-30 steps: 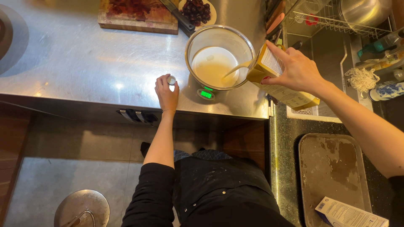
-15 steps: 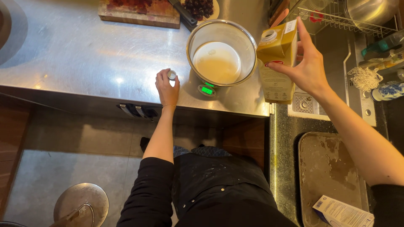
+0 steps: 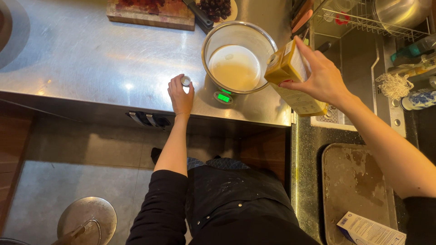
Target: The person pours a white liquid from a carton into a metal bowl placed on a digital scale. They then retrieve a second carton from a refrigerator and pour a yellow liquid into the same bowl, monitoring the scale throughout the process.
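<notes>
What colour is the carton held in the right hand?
The carton in the right hand is mostly yellow with a white side panel, seen in the head view.

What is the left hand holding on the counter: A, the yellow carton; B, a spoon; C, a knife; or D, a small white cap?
D: the left hand rests on the steel counter pinching a small white cap, while the yellow carton is in the right hand beside the bowl.
</notes>
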